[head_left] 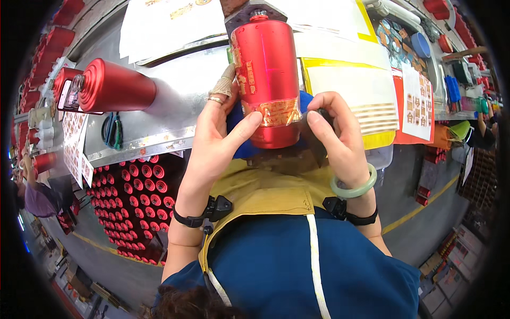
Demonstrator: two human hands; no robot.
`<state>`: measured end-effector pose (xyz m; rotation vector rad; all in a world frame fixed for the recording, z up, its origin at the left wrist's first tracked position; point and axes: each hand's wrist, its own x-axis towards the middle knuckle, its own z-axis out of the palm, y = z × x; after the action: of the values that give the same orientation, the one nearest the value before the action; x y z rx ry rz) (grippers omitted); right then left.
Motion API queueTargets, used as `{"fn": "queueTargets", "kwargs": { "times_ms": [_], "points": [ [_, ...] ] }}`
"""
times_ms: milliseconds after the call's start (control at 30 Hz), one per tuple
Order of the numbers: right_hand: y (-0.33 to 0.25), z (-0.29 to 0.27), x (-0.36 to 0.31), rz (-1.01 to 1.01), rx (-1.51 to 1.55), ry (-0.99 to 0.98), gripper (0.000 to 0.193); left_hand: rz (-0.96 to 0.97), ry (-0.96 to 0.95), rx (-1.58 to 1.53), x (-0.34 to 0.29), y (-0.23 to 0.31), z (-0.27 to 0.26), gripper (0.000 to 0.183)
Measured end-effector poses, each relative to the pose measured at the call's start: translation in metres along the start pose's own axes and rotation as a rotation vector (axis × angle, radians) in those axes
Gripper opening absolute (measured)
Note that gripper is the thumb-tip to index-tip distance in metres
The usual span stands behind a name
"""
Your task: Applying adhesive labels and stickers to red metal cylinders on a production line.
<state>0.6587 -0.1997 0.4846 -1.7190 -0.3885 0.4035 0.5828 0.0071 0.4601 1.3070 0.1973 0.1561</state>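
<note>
A glossy red bottle (273,64) lies in front of me, its neck pointing away. A gold patterned decal strip (280,112) wraps around it near its base, and more gold decals run along its left side. My left hand (220,125) grips the bottle from the left, thumb pressed by the strip's left end; one finger wears a beige wrap. At the strip's right end, my right hand (340,135) is closed, thumb against index finger, around a dark flat piece (319,139) whose kind I cannot make out. A blue pad (304,98) shows partly under the bottle.
Left on the metal table stand red bottles (119,87), a phone (67,95) and scissors (112,130). White sheets (172,24) lie behind them. Yellow-edged decal sheets (350,90) and a printed sheet (417,101) are at right. Many red bottles (141,196) stand below the table's left edge.
</note>
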Motion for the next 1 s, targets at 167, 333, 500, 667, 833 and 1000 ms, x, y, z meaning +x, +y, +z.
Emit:
{"fn": "queueTargets", "kwargs": {
  "times_ms": [167, 333, 500, 667, 833, 1000],
  "points": [
    [-0.006, 0.001, 0.001, 0.105, 0.179, -0.066, 0.020, 0.022, 0.002, 0.034, 0.000, 0.002, 0.001, 0.077],
    [-0.004, 0.006, 0.007, 0.187, 0.091, -0.061, 0.022, -0.002, -0.006, 0.001, 0.000, -0.004, -0.005, 0.076],
    [-0.015, 0.008, 0.004, 0.123, 0.143, -0.054, 0.010, -0.041, -0.023, -0.142, -0.001, -0.002, -0.006, 0.075],
    [-0.012, 0.010, 0.002, 0.106, 0.195, -0.008, 0.009, -0.014, -0.016, -0.068, -0.001, -0.006, -0.008, 0.077],
    [-0.013, 0.012, 0.005, 0.056, 0.161, 0.023, 0.015, 0.029, -0.020, -0.032, 0.000, -0.004, -0.005, 0.080],
    [-0.017, 0.015, 0.007, 0.135, 0.155, 0.009, 0.020, 0.028, -0.011, -0.034, 0.000, -0.006, -0.007, 0.080]
  ]
}}
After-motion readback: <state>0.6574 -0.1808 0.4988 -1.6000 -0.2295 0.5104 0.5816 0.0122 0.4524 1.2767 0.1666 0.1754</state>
